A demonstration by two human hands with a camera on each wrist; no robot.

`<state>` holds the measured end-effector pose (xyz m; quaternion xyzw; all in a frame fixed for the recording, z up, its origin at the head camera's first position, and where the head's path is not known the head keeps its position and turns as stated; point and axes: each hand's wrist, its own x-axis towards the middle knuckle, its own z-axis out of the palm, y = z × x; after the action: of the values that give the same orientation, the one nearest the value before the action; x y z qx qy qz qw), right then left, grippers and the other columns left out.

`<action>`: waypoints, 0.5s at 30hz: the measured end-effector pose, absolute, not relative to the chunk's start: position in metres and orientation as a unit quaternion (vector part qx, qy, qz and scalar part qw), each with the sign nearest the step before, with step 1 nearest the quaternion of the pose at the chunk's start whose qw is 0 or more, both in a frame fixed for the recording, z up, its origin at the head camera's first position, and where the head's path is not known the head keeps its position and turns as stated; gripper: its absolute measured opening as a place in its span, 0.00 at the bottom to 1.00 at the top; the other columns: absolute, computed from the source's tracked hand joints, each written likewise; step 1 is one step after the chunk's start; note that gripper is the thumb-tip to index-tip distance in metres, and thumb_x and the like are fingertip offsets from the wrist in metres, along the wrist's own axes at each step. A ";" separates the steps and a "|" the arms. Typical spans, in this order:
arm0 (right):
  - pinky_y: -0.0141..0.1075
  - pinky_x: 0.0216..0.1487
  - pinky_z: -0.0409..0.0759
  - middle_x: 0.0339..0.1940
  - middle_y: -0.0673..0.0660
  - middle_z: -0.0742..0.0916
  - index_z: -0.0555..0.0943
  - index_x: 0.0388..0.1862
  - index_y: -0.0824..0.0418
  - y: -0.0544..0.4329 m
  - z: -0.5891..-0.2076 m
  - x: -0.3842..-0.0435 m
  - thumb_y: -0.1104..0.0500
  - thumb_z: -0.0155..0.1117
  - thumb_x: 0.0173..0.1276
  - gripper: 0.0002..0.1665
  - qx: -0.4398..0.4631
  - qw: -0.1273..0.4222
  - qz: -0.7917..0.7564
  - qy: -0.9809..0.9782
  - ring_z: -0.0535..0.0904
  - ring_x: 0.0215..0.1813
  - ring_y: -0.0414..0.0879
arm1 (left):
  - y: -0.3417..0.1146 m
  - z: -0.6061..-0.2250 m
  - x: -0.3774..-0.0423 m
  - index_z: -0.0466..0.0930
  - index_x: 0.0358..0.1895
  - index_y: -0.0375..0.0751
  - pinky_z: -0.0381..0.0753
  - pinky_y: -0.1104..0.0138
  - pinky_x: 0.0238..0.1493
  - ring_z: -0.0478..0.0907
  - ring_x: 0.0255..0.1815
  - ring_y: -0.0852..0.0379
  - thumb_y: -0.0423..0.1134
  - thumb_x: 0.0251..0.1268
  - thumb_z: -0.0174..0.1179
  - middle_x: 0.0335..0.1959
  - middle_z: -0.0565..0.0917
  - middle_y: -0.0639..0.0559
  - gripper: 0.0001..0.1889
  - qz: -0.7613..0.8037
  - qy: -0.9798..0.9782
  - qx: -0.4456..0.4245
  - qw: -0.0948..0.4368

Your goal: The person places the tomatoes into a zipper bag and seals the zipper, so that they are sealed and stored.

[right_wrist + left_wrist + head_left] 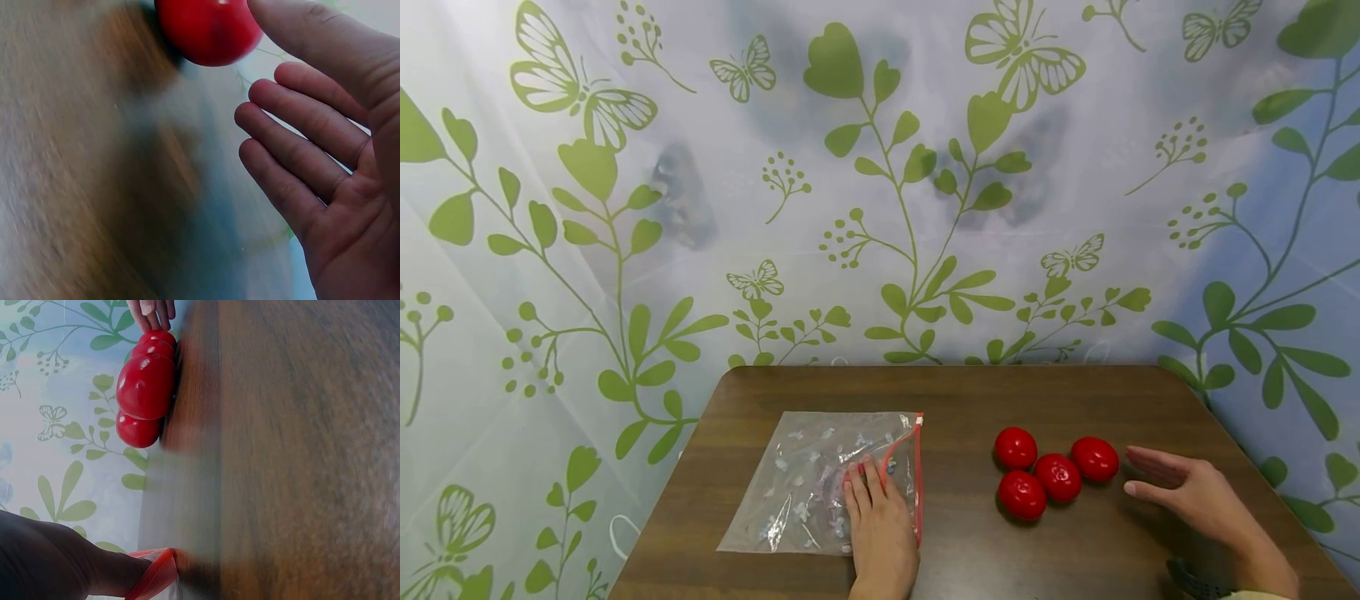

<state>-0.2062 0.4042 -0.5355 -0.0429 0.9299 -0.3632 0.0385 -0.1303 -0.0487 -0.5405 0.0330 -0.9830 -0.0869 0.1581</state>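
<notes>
A clear zip bag (pixel 805 500) with a pale flower print and a red zip edge lies flat on the left of the table. My left hand (pixel 880 525) lies over its right part and holds the red edge, which is bent up at the fingers. In the left wrist view, the red zip edge (pixel 153 575) crosses the thumb. Several glossy red egg-shaped objects (pixel 1058 478) sit close together right of the bag. Beside the rightmost red object (pixel 209 31), my right hand (pixel 1198 500) hovers with thumb and fingers apart, holding nothing.
The brown wooden table (pixel 955 533) has rounded far corners. Behind it hangs a pale curtain (pixel 880 183) printed with green leaves and butterflies. A dark band (pixel 1195 579) is on the right wrist.
</notes>
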 end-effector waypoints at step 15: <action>0.23 0.46 0.84 0.67 0.72 0.87 0.79 0.75 0.70 0.389 -0.546 -0.220 0.43 0.82 0.68 0.46 -0.055 0.021 -0.362 0.930 0.83 0.52 0.22 | -0.050 -0.538 -0.130 0.74 0.74 0.23 0.63 0.38 0.84 0.64 0.83 0.23 0.29 0.44 0.82 0.80 0.69 0.24 0.47 -0.085 -0.985 0.035 0.145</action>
<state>-0.2196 0.3891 -0.5462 -0.0546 0.9305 -0.3616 0.0215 -0.1297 -0.0496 -0.5384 0.0349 -0.9852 -0.0854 0.1447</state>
